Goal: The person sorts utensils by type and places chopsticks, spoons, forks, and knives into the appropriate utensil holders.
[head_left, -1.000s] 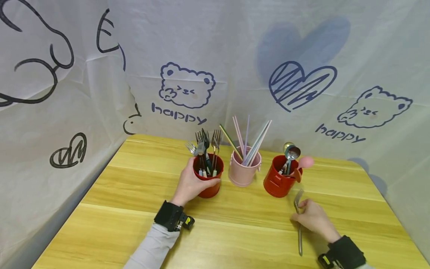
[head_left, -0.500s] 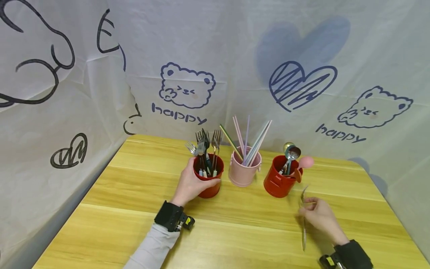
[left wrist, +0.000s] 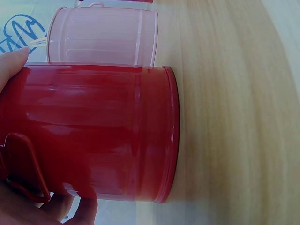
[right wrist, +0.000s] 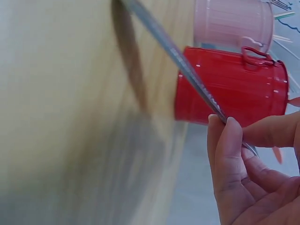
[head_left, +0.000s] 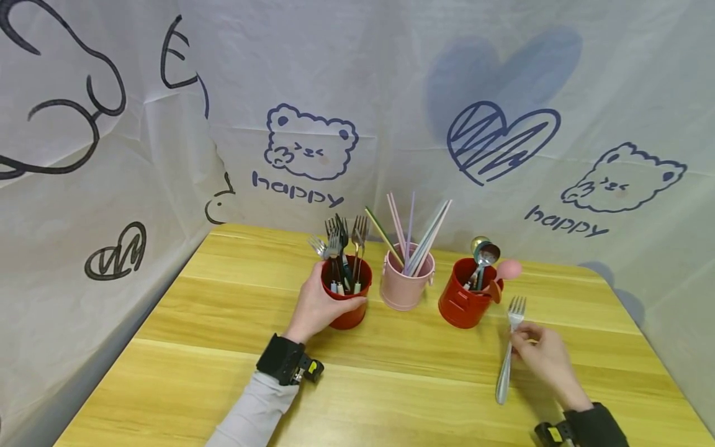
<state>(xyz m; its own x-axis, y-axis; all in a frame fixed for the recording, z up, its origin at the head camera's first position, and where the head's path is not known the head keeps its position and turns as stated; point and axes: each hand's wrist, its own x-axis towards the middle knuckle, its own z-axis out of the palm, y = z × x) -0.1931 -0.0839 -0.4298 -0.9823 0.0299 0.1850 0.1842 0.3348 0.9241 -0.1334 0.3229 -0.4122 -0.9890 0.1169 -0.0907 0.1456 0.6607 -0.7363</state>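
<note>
My left hand [head_left: 321, 303] grips the left red bucket [head_left: 349, 318], its thumb across the front near the rim. Several forks [head_left: 334, 239] stand in that bucket with tines up. In the left wrist view the red bucket [left wrist: 98, 126] fills the middle, fingers curled round its side. My right hand [head_left: 540, 357] pinches a metal fork [head_left: 504, 372] near the neck, tines pointing away. The right wrist view shows the fork handle [right wrist: 180, 61] held between thumb and fingertips, its shadow falling on the table.
A pink bucket [head_left: 403, 292] with several straws or chopsticks stands in the middle. Right of it, another red bucket [head_left: 460, 307] holds several spoons [head_left: 487, 253]. All stand on a wooden table [head_left: 413, 397], with a drawn-on white cloth [head_left: 402, 93] behind and at the sides.
My right hand has moved slightly right, and the fork in it has turned from edge-on to showing its tines face up. The left hand and the buckets stay where they were.
</note>
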